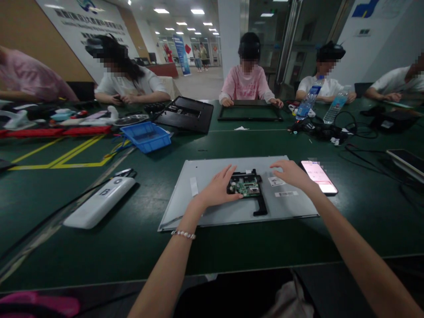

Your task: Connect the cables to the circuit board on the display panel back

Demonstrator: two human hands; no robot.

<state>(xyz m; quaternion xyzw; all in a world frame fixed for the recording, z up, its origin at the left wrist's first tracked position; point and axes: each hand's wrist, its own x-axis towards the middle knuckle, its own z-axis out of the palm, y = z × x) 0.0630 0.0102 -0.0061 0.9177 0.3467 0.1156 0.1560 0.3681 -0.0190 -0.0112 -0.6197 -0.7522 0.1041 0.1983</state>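
A grey metal monitor back panel [212, 176] lies flat on the green table in front of me. A small green circuit board [245, 185] in a black bracket sits near its middle. My left hand [218, 187] rests on the panel with fingers spread, its thumb touching the board's left edge. My right hand [289, 173] lies open on the panel's right part, fingers stretched toward the board, beside a white label [276, 181]. Neither hand holds anything.
A lit phone [319, 176] lies right of the panel. A white device [99, 202] lies to the left, a blue tray [146, 136] behind it. Black monitor frames [188, 114], water bottles [308, 101], cables [331, 130] and several seated people fill the far side.
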